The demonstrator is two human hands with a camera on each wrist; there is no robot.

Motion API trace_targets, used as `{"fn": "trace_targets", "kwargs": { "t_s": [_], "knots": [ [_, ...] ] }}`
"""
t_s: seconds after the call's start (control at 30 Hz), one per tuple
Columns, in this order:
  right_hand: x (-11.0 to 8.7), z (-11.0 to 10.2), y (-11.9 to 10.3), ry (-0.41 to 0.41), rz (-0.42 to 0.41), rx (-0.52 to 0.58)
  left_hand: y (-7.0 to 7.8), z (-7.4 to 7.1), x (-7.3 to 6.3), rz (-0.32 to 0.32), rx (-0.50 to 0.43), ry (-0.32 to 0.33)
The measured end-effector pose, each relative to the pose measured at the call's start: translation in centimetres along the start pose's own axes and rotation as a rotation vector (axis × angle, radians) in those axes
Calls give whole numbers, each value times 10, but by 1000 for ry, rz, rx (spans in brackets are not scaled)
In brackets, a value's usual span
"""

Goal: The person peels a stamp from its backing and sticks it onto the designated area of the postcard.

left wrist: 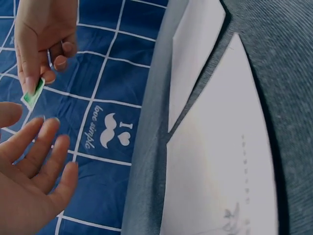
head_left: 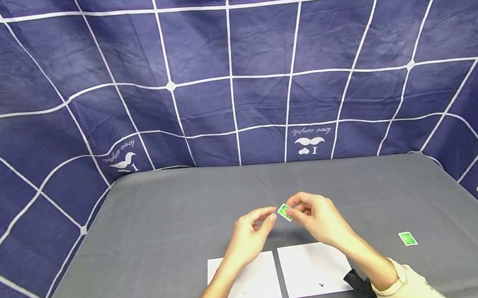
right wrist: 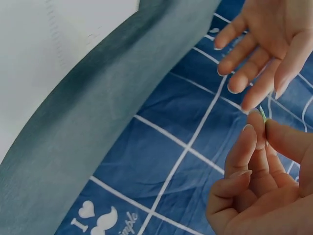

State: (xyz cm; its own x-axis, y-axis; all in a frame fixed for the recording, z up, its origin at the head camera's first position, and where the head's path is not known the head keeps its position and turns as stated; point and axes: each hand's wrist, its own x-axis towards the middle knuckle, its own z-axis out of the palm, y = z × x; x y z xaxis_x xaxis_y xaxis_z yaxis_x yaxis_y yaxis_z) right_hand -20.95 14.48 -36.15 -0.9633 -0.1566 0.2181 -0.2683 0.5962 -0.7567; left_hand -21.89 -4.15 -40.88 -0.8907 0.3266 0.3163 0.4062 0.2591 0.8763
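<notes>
A: Above a gray desk (head_left: 157,226), a person's right hand (head_left: 315,216) pinches a small green-and-white card (head_left: 284,212) between thumb and fingers. And the left hand (head_left: 250,237)?

B: Just beside it, fingers loosely extended, holding nothing. The two hands are apart, with the card's free edge facing the left fingers.

A: How would such a card handle?

B: Almost weightless, by the look of it. Seen edge-on from the right wrist, it is very thin, so probably stiff enough to stay flat in a light pinch but easy to crease under a hard one. Whether the face is slick, I cannot tell.

A: Best place to take hold?

B: The free edge or corner opposite the right thumb, with soft fingertips.

A: And its look-alike?

B: A second card (head_left: 408,239) lies flat on the desk at right, beyond two white sheets (head_left: 311,268). That one would likely need a fingernail under its rim.
</notes>
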Motion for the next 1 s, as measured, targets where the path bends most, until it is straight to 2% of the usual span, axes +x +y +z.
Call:
{"fn": "trace_targets", "kwargs": {
  "t_s": [0.2, 0.37, 0.53, 0.6, 0.7, 0.77, 0.83, 0.9, 1.0],
  "knots": [
    [2, 8, -4, -88, -10, 143, 1, -5, 1, -35, -96, 2],
    [6, 15, -6, -91, -33, 184, 2, -9, 1, -57, -133, 26],
    [10, 22, -9, -19, -18, 171, 5, -11, 2, -80, -144, 67],
    [10, 25, -9, 16, -17, 164, 15, -14, 0, -97, -134, 85],
    [9, 30, -9, 73, -18, 161, 15, -16, -1, -109, -139, 96],
    [8, 33, -7, 106, -13, 159, 11, -16, 0, -108, -148, 92],
    [8, 36, -6, 140, -22, 146, 1, -14, 2, -97, -165, 94],
    [8, 38, -6, 178, -46, 116, 1, -14, 3, -84, -178, 110],
    [9, 40, -7, 261, -152, 17, 2, -13, 5, -71, -183, 139]
  ]
}}
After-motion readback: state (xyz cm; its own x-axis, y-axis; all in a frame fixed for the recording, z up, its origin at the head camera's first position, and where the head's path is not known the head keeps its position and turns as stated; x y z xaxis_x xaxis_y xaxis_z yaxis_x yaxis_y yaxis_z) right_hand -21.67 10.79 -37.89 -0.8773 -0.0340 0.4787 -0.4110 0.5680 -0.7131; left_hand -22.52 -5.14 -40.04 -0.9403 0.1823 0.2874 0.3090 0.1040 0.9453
